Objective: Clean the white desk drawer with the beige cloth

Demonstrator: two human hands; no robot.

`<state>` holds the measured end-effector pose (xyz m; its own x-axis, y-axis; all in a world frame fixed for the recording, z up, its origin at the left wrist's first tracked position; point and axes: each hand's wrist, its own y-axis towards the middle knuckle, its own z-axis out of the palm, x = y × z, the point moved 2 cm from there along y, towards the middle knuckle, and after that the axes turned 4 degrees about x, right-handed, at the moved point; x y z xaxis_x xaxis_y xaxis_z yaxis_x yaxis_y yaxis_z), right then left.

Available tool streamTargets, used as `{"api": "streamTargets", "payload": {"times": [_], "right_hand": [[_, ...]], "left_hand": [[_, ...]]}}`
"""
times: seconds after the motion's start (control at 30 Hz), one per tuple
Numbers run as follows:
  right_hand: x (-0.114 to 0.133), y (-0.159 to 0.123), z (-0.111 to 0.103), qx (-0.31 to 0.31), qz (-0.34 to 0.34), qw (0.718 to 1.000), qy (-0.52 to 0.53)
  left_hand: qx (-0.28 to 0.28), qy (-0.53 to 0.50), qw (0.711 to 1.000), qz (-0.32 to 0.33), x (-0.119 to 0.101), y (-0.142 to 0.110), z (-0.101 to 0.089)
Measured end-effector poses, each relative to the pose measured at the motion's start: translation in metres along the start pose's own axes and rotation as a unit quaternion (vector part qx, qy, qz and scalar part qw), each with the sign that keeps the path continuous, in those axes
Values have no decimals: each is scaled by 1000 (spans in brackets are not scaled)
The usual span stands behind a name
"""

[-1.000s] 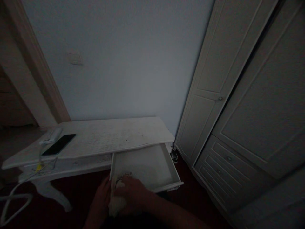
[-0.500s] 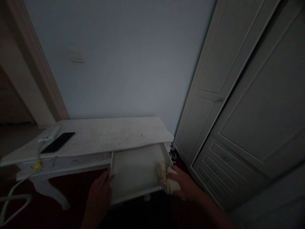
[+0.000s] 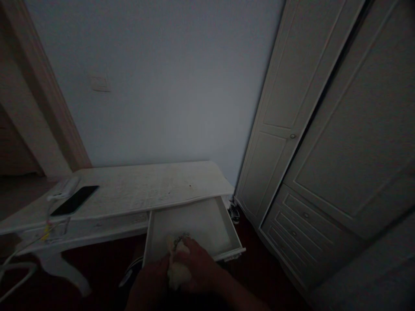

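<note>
A crumpled cream cloth (image 3: pixel 179 275) is bunched between my two hands over the front of the pulled-out white drawer (image 3: pixel 207 220). My right hand (image 3: pixel 198 262) is closed around its right side, fingers pointing into the drawer. On the cloth's left side my left hand (image 3: pixel 154 276) presses in with its fingers closed against it; dim light hides part of the grip. A small dark-patterned patch shows at the top of the cloth. The drawer's bare bottom and right wall are visible, while my hands cover part of its front.
The worn white desk (image 3: pixel 129 183) stands against the blue-grey wall. On its left lie a black phone (image 3: pixel 75 201) and a white power strip (image 3: pixel 63 188) with cables hanging down. A white wardrobe (image 3: pixel 275 164) rises on the right. Shoes (image 3: pixel 234 214) lie on the dark red floor.
My right hand has carried the cloth left from the drawer's right front corner to the front middle. My left hand has left the drawer's left side and come to the cloth.
</note>
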<state>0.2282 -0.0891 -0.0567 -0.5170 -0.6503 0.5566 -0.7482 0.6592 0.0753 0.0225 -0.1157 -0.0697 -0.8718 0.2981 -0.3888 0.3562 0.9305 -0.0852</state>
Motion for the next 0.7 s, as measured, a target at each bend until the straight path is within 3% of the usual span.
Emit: {"api": "streamTargets", "payload": {"times": [0.1,0.23,0.4,0.5,0.6,0.7], "right_hand": [[-5,-2,-2,13,-6,1000,-11],[-21,-30,-23,23,21,999,-13],[-43,-84,-64,0,54,998,-18],[-47,-102,-80,-13,67,998,-15],[-39,-92,-77,-24,62,998,6],[-24,-59,-56,-26,40,998,28]], "left_hand": [[9,31,999,19,1,-7,0],[0,67,995,79,7,-8,12],[59,129,989,44,8,-3,21],[72,137,987,32,4,-2,18],[73,140,987,27,0,-2,14],[85,142,986,23,-5,0,10]]}}
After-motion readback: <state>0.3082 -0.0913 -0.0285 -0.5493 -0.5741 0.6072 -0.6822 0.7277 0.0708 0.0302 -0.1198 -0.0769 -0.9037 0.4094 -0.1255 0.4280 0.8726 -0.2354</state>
